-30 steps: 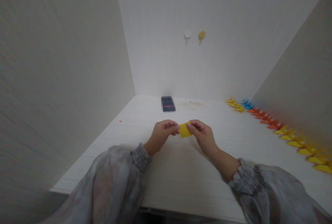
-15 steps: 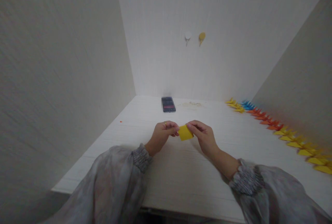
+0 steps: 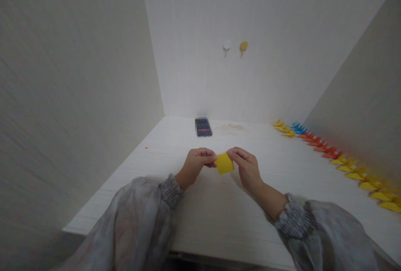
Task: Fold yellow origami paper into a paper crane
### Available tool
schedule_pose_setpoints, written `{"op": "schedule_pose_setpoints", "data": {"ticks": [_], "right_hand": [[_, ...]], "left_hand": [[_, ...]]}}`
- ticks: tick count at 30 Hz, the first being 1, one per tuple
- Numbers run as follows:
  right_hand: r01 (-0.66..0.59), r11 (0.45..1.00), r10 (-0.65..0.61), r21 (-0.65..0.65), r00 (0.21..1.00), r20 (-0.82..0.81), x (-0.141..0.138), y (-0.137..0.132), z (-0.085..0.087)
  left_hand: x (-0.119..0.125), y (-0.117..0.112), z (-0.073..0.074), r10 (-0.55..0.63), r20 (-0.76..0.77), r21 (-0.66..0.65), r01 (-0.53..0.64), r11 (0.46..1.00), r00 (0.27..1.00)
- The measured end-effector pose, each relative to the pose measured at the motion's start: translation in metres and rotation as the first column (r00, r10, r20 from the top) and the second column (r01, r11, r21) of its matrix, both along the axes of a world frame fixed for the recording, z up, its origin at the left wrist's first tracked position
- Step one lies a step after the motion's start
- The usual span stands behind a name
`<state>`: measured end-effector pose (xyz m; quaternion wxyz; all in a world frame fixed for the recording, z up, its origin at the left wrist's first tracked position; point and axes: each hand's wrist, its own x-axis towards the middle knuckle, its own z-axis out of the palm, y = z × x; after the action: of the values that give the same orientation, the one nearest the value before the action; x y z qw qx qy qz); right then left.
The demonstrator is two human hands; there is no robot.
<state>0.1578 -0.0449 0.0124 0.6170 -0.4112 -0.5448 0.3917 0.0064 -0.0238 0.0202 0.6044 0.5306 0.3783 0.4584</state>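
A small folded piece of yellow paper point(image 3: 224, 163) is held just above the white table point(image 3: 219, 212), near its middle. My left hand point(image 3: 196, 164) pinches the paper's left edge with curled fingers; a ring shows on one finger. My right hand point(image 3: 246, 165) pinches its upper right corner. Both forearms wear grey gathered sleeves.
A row of folded paper figures runs along the right wall: yellow ones point(image 3: 363, 175) near me, orange point(image 3: 319, 146), blue point(image 3: 298, 127) and yellow further back. A dark phone point(image 3: 203, 126) lies at the back of the table. Two small hooks point(image 3: 234, 47) sit on the back wall.
The yellow paper has turned a little between my fingers and sits slightly lower. Both hands have stayed almost in place.
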Motion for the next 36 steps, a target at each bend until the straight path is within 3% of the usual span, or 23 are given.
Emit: {"op": "schedule_pose_setpoints", "data": {"ticks": [11,16,23,26,31,36], "right_hand": [[-0.108,0.993,0.115,-0.057,0.981,0.155,-0.001,0.004,-0.002],[-0.039,0.999,0.046,-0.033,0.97,0.239,0.001,0.005,-0.005],[-0.039,0.999,0.043,-0.023,0.974,0.221,0.005,0.006,-0.006],[-0.04,0.999,0.046,-0.033,0.976,0.211,0.005,0.006,-0.006],[-0.075,0.996,0.083,-0.041,0.956,0.283,0.002,0.005,-0.006],[-0.104,0.994,0.1,-0.014,0.899,0.426,-0.001,0.004,-0.006]], "left_hand": [[-0.006,0.009,-0.009,0.092,0.075,-0.04,-0.09,0.995,0.993],[-0.003,0.008,-0.007,0.086,0.088,-0.055,-0.082,0.995,0.992],[-0.003,0.007,-0.01,0.015,0.054,-0.065,-0.012,0.998,0.998],[-0.003,0.008,-0.011,-0.018,0.008,-0.013,0.018,1.0,1.0],[0.0,0.007,-0.011,0.015,-0.083,0.222,0.004,0.975,0.996],[0.0,0.008,-0.011,-0.016,-0.115,0.231,0.042,0.972,0.993]]}}
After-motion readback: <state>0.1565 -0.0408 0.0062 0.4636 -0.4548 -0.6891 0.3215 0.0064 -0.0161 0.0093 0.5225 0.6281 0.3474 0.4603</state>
